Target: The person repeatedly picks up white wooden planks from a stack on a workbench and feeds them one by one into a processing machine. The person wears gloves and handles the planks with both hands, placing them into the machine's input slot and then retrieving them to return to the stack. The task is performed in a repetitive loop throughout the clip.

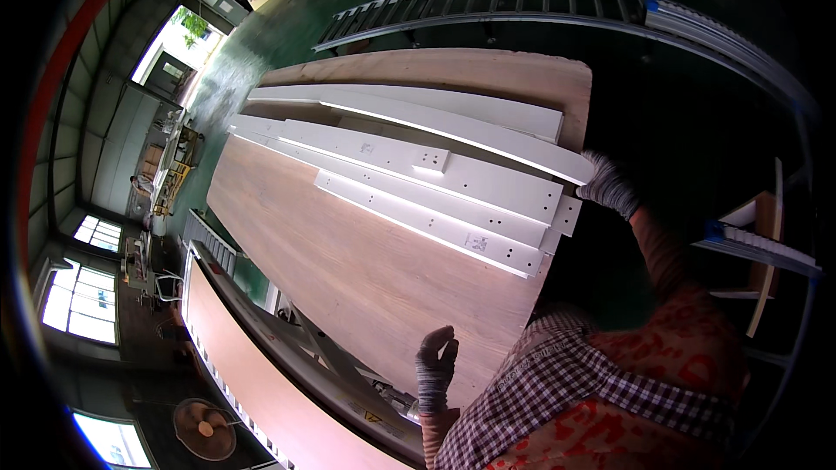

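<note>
Long white board [453, 132], upper centre of the frame, lying lengthwise above a broad wooden panel [348, 235], its right end at the right hand [605, 181]. The fingers of that hand are curled about the board's end; their far side is hidden. Just above it lies a rear white board [514, 111], partly covered. Below, across a dark gap that narrows rightward, is a group of drilled white boards [418, 194], overlapping lengthwise with their ends staggered. A small white block [431, 160] with holes rests on the uppermost of these.

The work is judged to be partway: the drilled boards and the block are set down, whereas the long board is not yet released, and the ends are not squared. No fastening between pieces can be made out.

Lower centre: the left hand [435, 364], empty, thumb and fingers parted and slightly bent, near the panel's lower edge; contact with the panel cannot be told. Lower right: a checked cloth [566, 365] on the person. Top: a metal roller frame [540, 2]. Lower left: a pale panel [261, 374] and a round fan [205, 429].
</note>
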`<state>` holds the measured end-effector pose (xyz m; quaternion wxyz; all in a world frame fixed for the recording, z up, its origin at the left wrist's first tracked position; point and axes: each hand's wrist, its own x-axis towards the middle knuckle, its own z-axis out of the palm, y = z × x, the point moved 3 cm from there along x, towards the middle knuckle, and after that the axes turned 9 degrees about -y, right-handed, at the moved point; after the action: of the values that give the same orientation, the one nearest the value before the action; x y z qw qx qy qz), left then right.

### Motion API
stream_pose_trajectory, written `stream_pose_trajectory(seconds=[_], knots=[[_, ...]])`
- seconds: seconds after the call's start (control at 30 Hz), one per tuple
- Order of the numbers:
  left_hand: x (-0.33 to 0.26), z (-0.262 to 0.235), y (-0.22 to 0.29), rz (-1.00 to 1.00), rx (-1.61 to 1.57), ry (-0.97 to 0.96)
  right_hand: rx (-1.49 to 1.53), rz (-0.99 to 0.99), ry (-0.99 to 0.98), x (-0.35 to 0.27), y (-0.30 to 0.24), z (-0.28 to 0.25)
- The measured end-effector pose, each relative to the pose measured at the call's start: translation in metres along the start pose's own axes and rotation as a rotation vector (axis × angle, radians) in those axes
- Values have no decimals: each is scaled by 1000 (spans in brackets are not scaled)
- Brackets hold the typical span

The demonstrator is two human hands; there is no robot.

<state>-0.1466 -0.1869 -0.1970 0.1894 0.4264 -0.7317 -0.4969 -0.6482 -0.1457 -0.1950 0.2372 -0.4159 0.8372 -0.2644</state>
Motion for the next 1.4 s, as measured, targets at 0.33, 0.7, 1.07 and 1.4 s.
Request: stream_pose_trajectory(seconds=[0.33,0.7,1.07,1.4], knots=[[-51,21,-22,-318,-379,64,-177,70,-152,13,-6,15],[-44,15,-13,-307,-305,64,-215,-111,-100,96,-50,61],[-88,24,-25,-412,-423,145,1,-261,-10,141,-47,104],[-117,36,-54,-394,-464,298,373,-325,420,88,-72,91]])
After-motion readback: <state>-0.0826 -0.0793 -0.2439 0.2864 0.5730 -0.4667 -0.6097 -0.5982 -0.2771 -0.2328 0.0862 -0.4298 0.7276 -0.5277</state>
